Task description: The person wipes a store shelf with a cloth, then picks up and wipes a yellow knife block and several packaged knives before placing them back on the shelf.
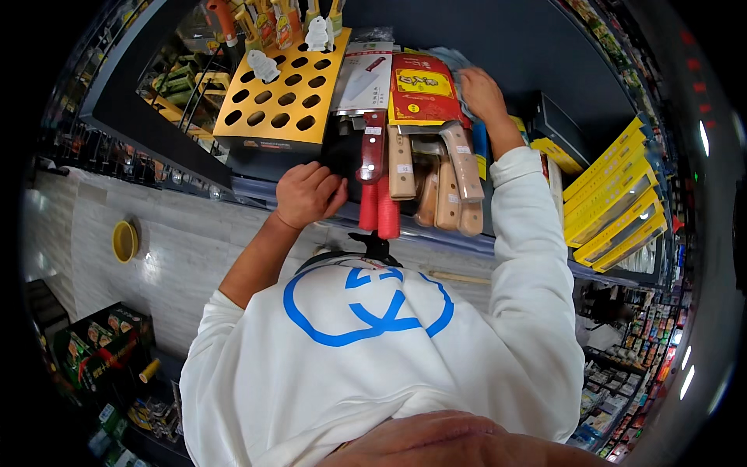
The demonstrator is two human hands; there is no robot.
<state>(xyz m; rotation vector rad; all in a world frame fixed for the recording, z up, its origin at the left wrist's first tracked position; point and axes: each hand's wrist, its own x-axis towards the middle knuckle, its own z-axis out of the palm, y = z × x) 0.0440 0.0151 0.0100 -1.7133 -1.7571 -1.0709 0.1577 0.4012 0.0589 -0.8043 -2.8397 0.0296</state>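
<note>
On a dark shelf lie packaged kitchen knives: one with a dark red handle (372,146), several with wooden handles (401,163), and two red ridged handles (388,207) lower down. A red and yellow knife sleeve (422,87) covers blades beside a white printed knife sleeve (366,79). My right hand (481,96) rests at the far right edge of the red sleeve, on a grey-blue cloth (452,58); its fingertips are partly hidden. My left hand (310,192) is at the shelf's front edge, left of the handles, fingers curled, with nothing visible in it.
A yellow display box with holes (280,96) holds several tagged utensils at the left. Yellow boxes (615,201) lean in a row at the right, near a black box (557,125). A yellow bin (125,241) stands on the floor.
</note>
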